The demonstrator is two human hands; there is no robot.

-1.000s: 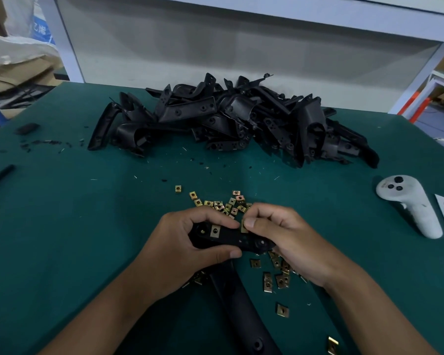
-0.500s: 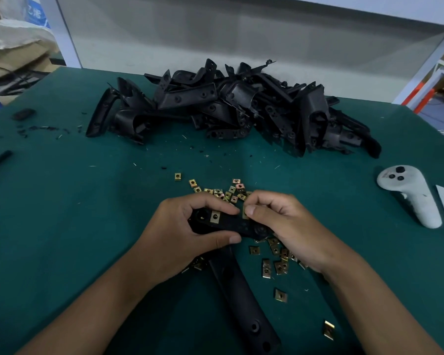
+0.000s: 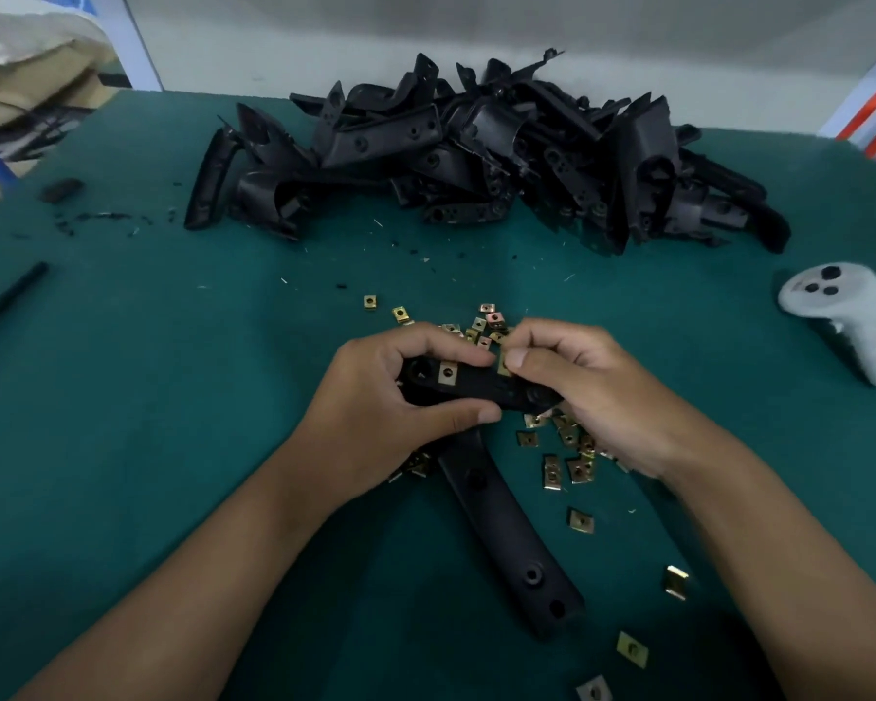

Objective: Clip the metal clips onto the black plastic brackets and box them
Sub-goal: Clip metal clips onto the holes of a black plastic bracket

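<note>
My left hand [image 3: 380,412] grips the upper arm of a black plastic bracket [image 3: 486,392] just above the green table; its long lower leg runs down toward me. One brass metal clip [image 3: 447,372] sits on the bracket's top edge near my left fingers. My right hand [image 3: 592,392] pinches a second clip [image 3: 504,365] against the same edge, thumb and forefinger on it. Several loose clips [image 3: 552,470] lie scattered under and around both hands.
A large pile of black brackets [image 3: 476,154] fills the far middle of the green table [image 3: 148,397]. A white handheld controller [image 3: 850,321] lies at the right edge. A black rod [image 3: 8,301] and a small black piece [image 3: 61,189] lie at the left.
Both hands keep the same hold on the bracket and clip. The camera has tilted, so the scene sits higher in view; the right thumb has barely shifted on the clip.
</note>
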